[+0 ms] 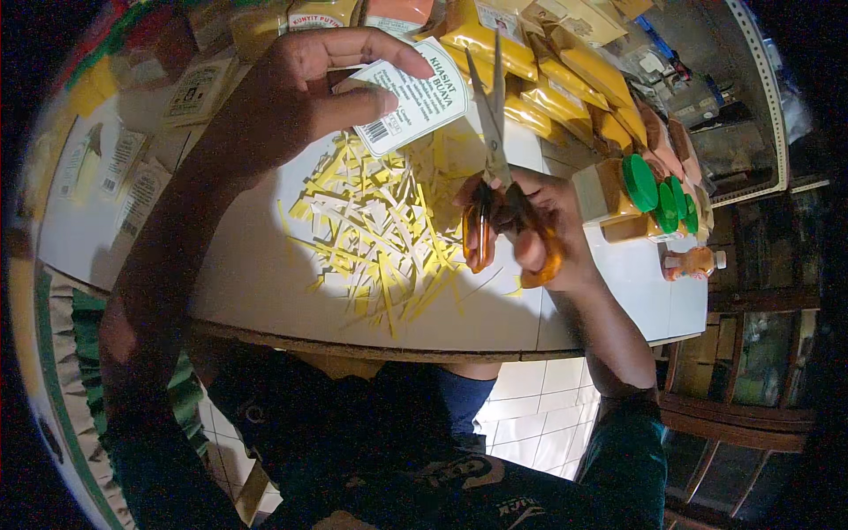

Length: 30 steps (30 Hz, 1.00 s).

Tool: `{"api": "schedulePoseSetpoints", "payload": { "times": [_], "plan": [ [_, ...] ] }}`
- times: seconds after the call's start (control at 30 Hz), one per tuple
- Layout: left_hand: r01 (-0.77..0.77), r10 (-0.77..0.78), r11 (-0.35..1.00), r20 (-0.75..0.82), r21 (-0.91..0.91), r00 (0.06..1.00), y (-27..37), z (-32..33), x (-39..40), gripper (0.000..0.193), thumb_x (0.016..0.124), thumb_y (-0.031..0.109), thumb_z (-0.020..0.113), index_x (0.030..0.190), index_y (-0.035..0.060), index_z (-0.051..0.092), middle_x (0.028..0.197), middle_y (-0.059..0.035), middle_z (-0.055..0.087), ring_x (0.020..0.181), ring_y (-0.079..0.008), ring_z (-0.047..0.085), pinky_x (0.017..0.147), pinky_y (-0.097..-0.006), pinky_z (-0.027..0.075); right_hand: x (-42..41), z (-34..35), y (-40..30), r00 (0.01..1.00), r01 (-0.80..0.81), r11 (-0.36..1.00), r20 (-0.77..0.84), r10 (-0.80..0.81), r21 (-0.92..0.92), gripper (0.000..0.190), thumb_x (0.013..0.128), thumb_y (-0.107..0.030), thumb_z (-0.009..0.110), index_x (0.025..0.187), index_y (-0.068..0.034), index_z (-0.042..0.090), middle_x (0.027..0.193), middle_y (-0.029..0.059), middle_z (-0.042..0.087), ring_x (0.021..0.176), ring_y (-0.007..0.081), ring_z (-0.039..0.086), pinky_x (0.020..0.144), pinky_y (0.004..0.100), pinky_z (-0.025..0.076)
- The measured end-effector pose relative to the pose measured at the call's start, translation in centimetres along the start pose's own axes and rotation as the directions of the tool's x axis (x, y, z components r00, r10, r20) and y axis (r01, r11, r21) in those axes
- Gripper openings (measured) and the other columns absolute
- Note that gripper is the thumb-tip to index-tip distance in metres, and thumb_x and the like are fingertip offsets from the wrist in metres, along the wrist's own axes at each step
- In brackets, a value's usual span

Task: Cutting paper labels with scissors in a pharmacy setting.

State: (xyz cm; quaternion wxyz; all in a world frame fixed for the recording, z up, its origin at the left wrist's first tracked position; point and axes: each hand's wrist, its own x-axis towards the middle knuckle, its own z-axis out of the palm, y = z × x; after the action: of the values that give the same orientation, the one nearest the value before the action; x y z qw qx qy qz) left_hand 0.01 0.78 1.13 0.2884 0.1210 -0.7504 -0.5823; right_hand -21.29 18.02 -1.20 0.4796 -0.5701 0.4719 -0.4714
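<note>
My left hand (331, 86) pinches a printed paper label (424, 106) with a green border between thumb and fingers, above the table. My right hand (530, 225) has its fingers through the orange handles of a pair of scissors (495, 132). The scissor blades point away from me and stand slightly apart, just right of the label and not touching it. Below both hands a heap of thin yellow and white paper strips (377, 232) lies on the white tiled table (245, 265).
Plastic packets of yellow powder (556, 106) are piled at the back right. Containers with green lids (639, 183) lie beside them, near a small bottle (692, 264). More printed labels (199, 89) lie at the left. The table's near edge (397, 344) runs before my body.
</note>
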Motion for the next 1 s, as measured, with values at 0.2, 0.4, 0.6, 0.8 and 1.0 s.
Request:
{"api": "schedulePoseSetpoints", "payload": {
  "times": [0.2, 0.4, 0.6, 0.8, 1.0],
  "plan": [
    [-0.058, 0.057, 0.997, 0.021, 0.053, 0.998, -0.4, -0.1, 0.0, 0.030, 0.084, 0.001, 0.064, 0.113, 0.0052, 0.066, 0.100, -0.0068, 0.069, 0.092, -0.0112, 0.064, 0.081, -0.0240, 0.051, 0.3, 1.0, -0.5, 0.999, 0.053, 0.998, 0.005, -0.053, -0.028, 0.042, 0.073, -0.026, 0.085, 0.096, 0.002, 0.062, 0.083, 0.0022, 0.058, 0.076, 0.0087, 0.053, 0.066, 0.0244, 0.041],
    [0.003, -0.003, 1.000, 0.032, 0.024, 0.999, 0.0, 0.1, -0.1, 0.029, 0.084, 0.001, 0.064, 0.113, 0.0050, 0.067, 0.102, -0.0071, 0.069, 0.093, -0.0112, 0.064, 0.082, -0.0240, 0.051, 0.0, 0.8, -0.4, 0.999, -0.047, 0.998, 0.010, 0.048, -0.046, 0.045, 0.073, -0.026, 0.085, 0.099, 0.002, 0.062, 0.083, 0.0014, 0.057, 0.075, 0.0079, 0.053, 0.065, 0.0239, 0.041],
    [-0.088, 0.086, 0.996, 0.044, 0.031, 0.995, -0.6, -0.1, 0.1, 0.030, 0.083, -0.001, 0.065, 0.112, 0.0043, 0.066, 0.103, -0.0073, 0.068, 0.093, -0.0119, 0.064, 0.082, -0.0245, 0.052, 0.1, 0.7, -0.5, 0.997, -0.077, 0.995, 0.010, 0.077, -0.060, 0.044, 0.073, -0.026, 0.085, 0.098, 0.002, 0.062, 0.081, 0.0001, 0.056, 0.076, 0.0067, 0.052, 0.065, 0.0224, 0.041],
    [-0.062, 0.060, 0.997, 0.041, 0.044, 0.997, -0.6, -0.1, 0.1, 0.029, 0.084, 0.000, 0.064, 0.113, 0.0040, 0.066, 0.103, -0.0077, 0.068, 0.093, -0.0111, 0.064, 0.082, -0.0237, 0.052, 0.2, 0.8, -0.8, 0.999, -0.053, 0.995, -0.011, 0.052, -0.079, 0.042, 0.072, -0.025, 0.086, 0.094, 0.001, 0.062, 0.080, -0.0001, 0.055, 0.074, 0.0060, 0.050, 0.062, 0.0222, 0.039],
    [-0.044, 0.044, 0.999, 0.004, 0.010, 0.999, -0.5, 0.1, -0.1, 0.030, 0.084, 0.001, 0.064, 0.114, 0.0040, 0.066, 0.103, -0.0074, 0.069, 0.092, -0.0111, 0.064, 0.081, -0.0235, 0.052, 0.1, 0.6, -0.3, 1.000, 0.016, 0.997, 0.013, -0.015, -0.081, 0.043, 0.072, -0.027, 0.085, 0.094, 0.001, 0.062, 0.079, -0.0002, 0.056, 0.072, 0.0057, 0.050, 0.061, 0.0221, 0.038]
  ]
}}
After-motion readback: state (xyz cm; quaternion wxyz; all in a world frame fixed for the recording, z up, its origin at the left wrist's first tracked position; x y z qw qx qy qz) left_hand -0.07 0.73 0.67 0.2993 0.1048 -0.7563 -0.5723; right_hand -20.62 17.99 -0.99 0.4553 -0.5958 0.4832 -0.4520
